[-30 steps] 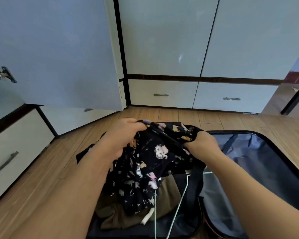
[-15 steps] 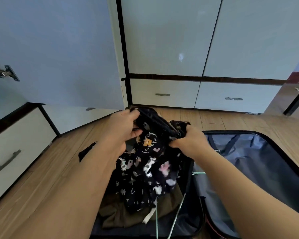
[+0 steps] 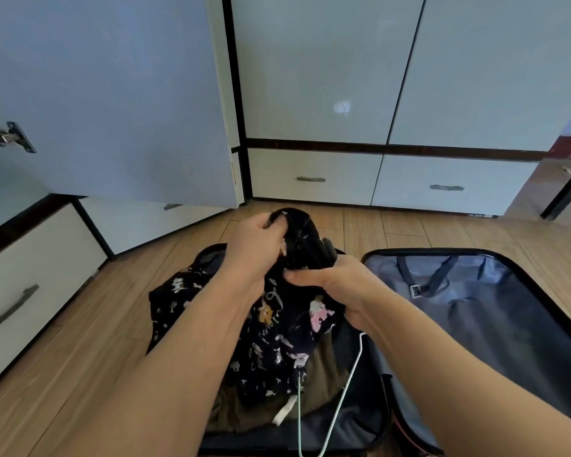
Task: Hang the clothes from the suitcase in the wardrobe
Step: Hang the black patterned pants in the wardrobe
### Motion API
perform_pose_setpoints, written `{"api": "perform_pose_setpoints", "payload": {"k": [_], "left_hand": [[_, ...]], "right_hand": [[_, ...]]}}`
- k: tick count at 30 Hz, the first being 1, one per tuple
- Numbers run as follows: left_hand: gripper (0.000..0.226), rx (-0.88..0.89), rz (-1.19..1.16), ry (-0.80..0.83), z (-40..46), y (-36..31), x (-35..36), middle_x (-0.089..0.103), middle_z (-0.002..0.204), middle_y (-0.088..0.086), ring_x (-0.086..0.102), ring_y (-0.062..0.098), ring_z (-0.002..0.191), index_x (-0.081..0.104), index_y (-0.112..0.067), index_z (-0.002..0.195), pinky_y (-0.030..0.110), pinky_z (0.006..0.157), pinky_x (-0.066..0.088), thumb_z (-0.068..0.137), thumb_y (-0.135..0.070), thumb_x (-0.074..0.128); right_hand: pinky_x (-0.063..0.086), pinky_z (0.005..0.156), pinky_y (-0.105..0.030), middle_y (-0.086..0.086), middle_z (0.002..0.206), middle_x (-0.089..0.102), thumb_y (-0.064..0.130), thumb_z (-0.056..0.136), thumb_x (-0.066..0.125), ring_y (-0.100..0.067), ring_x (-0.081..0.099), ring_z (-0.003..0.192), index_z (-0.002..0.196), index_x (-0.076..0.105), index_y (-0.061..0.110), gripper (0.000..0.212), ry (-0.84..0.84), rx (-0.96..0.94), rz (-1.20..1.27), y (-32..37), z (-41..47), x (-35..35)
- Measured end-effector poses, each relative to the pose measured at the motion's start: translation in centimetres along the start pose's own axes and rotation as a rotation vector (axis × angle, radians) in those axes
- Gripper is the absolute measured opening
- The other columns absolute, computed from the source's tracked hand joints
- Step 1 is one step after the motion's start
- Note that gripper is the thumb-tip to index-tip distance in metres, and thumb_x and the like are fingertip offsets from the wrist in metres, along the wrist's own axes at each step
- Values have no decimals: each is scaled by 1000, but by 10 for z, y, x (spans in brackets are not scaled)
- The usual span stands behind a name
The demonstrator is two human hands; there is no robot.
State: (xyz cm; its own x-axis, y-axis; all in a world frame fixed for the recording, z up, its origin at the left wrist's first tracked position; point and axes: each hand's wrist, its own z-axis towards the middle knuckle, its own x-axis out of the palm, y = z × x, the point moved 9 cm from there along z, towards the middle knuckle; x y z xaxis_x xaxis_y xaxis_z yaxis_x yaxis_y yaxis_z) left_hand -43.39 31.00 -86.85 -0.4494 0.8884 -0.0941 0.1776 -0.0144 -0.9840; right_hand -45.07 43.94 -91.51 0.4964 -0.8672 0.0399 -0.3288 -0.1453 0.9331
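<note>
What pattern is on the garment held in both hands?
Black garment with small cartoon animal prints; head view.

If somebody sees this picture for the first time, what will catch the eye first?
First, the two hands at the centre: the left hand and right hand both grip a black printed garment. It hangs over the open suitcase on the wooden floor. At left, a wardrobe door stands open.

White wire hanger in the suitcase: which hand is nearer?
Right. The right hand grips the black patterned garment just above the white wire hanger; the left hand grips it farther up-left.
</note>
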Motion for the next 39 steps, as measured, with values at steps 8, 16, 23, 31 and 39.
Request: {"api": "perform_pose_setpoints", "payload": {"k": [8, 16, 23, 31, 39], "left_hand": [[33, -118, 384, 418, -11, 5, -18, 74, 86, 1, 71, 19, 78, 73, -17, 89, 32, 71, 54, 59, -19, 86], [15, -18, 297, 26, 10, 13, -27, 68, 87, 0, 63, 17, 82, 65, -22, 87, 33, 73, 50, 95, -15, 55], [31, -143, 32, 376, -8, 13, 4, 75, 92, 4, 71, 23, 87, 67, -15, 101, 39, 80, 56, 73, -21, 80], [16, 8, 445, -137, 20, 18, -43, 68, 89, 15, 64, 28, 80, 64, -7, 83, 38, 70, 53, 90, -7, 49], [40, -115, 255, 464, -4, 26, 3, 73, 100, 1, 69, 21, 93, 68, -20, 106, 38, 85, 54, 69, -18, 83]], "right_hand": [[53, 73, -41, -17, 77, 65, -7, 85, 51, -30, 62, 69, 97, 62, -2, 17, -413, 90, 332, -13, 1, -79], [56, 69, -33, -6, 88, 74, 40, 71, 80, -25, 71, 77, 98, 67, 9, 42, 1, 241, -244, -16, -12, -30], [56, 82, -44, -16, 97, 70, -1, 83, 64, -34, 68, 86, 113, 62, 1, 30, -344, 33, 185, -4, 8, -66], [57, 80, -39, -9, 93, 73, 24, 65, 84, -27, 70, 84, 107, 67, 6, 48, 100, 204, -306, 6, -14, -20], [58, 67, -43, -19, 87, 71, 5, 94, 49, -31, 69, 74, 104, 62, -2, 18, -187, 238, 387, -11, 5, -44]]}}
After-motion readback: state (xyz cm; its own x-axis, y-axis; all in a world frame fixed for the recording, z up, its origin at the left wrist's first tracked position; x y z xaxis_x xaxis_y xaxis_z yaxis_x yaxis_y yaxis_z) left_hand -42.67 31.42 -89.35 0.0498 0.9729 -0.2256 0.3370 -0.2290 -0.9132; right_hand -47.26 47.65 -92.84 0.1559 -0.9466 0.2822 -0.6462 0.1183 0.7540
